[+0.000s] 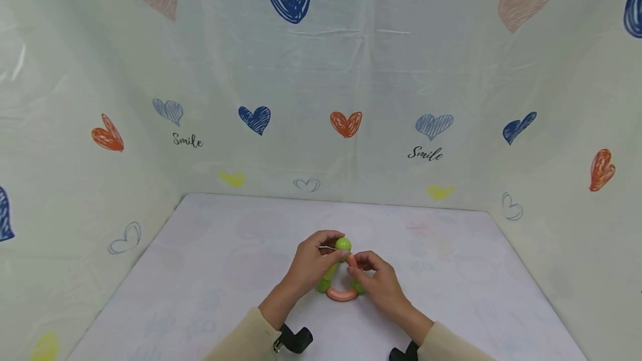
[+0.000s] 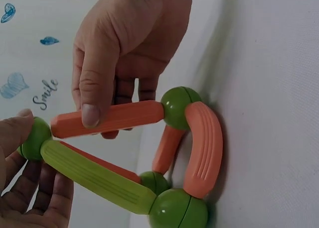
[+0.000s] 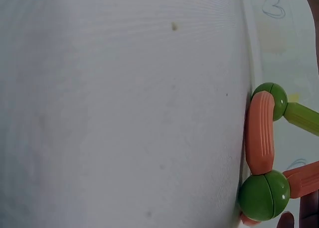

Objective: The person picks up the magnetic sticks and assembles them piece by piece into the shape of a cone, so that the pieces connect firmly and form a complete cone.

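Observation:
A pyramid-like frame of toy building rods and balls stands on the table. In the left wrist view, my left hand (image 2: 27, 173) pinches its top green ball (image 2: 36, 139). My right hand (image 1: 383, 286) pinches a straight orange rod (image 2: 124, 117) between thumb and fingers. One end of that rod meets a lower green ball (image 2: 180, 107); its other end is right by the top ball, contact unclear. A yellow-green rod (image 2: 99, 177) slopes from the top ball to another green ball (image 2: 178, 210). A curved orange rod (image 1: 342, 295) lies along the base. Fingers partly hide the frame in the head view.
The frame stands near the middle of the white table (image 1: 241, 249). A white curtain (image 1: 386, 71) printed with hearts surrounds the table's back and sides. Black wrist devices (image 1: 297, 340) sit at both sleeve cuffs.

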`<state>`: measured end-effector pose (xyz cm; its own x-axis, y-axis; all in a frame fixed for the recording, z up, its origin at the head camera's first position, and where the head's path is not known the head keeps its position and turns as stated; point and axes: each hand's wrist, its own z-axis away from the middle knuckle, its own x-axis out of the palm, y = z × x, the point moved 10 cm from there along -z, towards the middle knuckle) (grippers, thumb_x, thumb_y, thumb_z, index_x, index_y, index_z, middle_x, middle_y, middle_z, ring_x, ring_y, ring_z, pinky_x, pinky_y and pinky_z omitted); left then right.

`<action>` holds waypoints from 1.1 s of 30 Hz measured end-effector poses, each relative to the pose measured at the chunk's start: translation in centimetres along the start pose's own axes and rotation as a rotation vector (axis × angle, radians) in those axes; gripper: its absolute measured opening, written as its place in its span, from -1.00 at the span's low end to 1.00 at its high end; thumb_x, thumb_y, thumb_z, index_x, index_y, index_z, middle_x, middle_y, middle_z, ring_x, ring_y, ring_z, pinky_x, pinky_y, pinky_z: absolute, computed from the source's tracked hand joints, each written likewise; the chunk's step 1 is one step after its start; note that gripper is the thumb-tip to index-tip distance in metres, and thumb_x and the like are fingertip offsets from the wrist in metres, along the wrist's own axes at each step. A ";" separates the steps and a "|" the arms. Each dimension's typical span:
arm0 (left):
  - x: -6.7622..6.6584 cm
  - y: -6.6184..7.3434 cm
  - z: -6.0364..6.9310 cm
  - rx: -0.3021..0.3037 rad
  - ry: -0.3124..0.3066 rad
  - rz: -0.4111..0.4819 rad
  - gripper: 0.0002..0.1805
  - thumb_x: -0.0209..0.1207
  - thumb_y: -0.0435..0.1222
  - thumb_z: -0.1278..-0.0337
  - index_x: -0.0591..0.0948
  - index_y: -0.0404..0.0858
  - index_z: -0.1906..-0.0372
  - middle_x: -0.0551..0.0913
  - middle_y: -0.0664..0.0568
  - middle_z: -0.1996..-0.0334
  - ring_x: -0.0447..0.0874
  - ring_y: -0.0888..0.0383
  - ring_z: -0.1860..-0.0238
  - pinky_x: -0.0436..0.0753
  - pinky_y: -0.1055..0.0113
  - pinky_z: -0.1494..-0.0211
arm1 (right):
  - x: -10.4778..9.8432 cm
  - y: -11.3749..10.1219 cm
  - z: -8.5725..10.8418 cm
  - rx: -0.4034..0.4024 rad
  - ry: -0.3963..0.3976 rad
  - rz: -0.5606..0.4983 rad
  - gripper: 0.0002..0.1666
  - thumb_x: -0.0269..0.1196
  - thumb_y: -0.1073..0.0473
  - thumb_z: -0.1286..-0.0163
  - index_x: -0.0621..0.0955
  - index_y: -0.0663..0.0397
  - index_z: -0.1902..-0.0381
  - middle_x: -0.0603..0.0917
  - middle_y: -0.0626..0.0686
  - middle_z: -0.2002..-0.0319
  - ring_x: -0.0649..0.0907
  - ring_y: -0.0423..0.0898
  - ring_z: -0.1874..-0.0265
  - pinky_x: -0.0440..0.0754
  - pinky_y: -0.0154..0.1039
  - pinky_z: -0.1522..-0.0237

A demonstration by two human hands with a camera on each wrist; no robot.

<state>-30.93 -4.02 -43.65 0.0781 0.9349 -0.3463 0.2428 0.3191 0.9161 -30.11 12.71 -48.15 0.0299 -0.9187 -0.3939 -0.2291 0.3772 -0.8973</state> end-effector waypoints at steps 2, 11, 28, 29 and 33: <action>0.2 0.2 0.0 0.006 -0.007 -0.007 -0.58 0.48 -0.18 -0.24 0.70 -0.14 -0.16 0.71 0.10 -0.01 0.68 0.14 -0.05 0.71 0.36 -0.13 | 0.1 0.0 0.0 0.006 -0.001 0.006 -0.82 0.48 0.21 -0.36 0.72 -0.11 0.13 0.75 -0.16 0.22 0.66 -0.22 0.18 0.61 -0.17 -0.04; 0.4 0.7 0.1 0.020 -0.010 -0.046 -0.59 0.48 -0.21 -0.24 0.71 -0.15 -0.16 0.71 0.10 0.01 0.69 0.15 -0.02 0.71 0.34 -0.11 | -0.2 -0.2 0.0 -0.011 0.005 0.030 -0.82 0.50 0.22 -0.35 0.72 -0.14 0.18 0.74 -0.20 0.25 0.66 -0.25 0.19 0.62 -0.19 -0.03; 0.1 -3.7 2.5 -0.058 -0.067 -0.275 -0.57 0.50 -0.21 -0.19 0.66 -0.21 -0.12 0.67 0.07 0.06 0.65 0.11 0.02 0.70 0.21 -0.03 | -0.5 1.5 0.6 -0.052 -0.156 0.276 -0.66 0.58 0.14 -0.21 0.73 -0.03 0.08 0.63 -0.18 0.15 0.62 -0.20 0.12 0.64 -0.25 -0.01; 0.1 -4.1 2.7 -0.070 -0.085 -0.293 -0.57 0.51 -0.21 -0.17 0.67 -0.22 -0.09 0.65 0.06 0.08 0.63 0.11 0.06 0.68 0.24 0.01 | -0.5 1.6 0.6 -0.050 -0.167 0.292 -0.64 0.59 0.12 -0.20 0.73 -0.04 0.07 0.63 -0.18 0.15 0.62 -0.21 0.13 0.64 -0.26 0.00; 0.1 -5.6 3.3 -0.116 -0.151 -0.332 -0.61 0.54 -0.20 -0.11 0.70 -0.20 -0.01 0.58 0.07 0.19 0.52 0.16 0.20 0.55 0.34 0.17 | -0.8 1.9 0.3 -0.055 -0.164 0.329 -0.66 0.59 0.12 -0.21 0.72 -0.06 0.08 0.62 -0.19 0.20 0.58 -0.26 0.21 0.62 -0.30 0.09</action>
<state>-29.08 -6.21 -49.48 0.1569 0.7470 -0.6460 0.1687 0.6242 0.7628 -30.30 14.24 -49.61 0.1001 -0.7170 -0.6899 -0.3045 0.6380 -0.7073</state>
